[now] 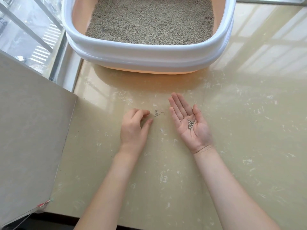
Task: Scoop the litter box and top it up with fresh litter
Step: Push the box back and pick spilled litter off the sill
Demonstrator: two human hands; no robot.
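Beige tiled floor (232, 130), white-rimmed litter box (149, 53), level grey litter (149, 20)

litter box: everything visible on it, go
The litter box is a rounded-rectangular tub of smooth plastic: a wide white rim collar over a peach-coloured base and inner walls. It stands upright on the glossy beige floor, open-topped, its far end cut off by the frame. Grey-beige granular litter fills it in a fairly even layer. Neither hand touches it.
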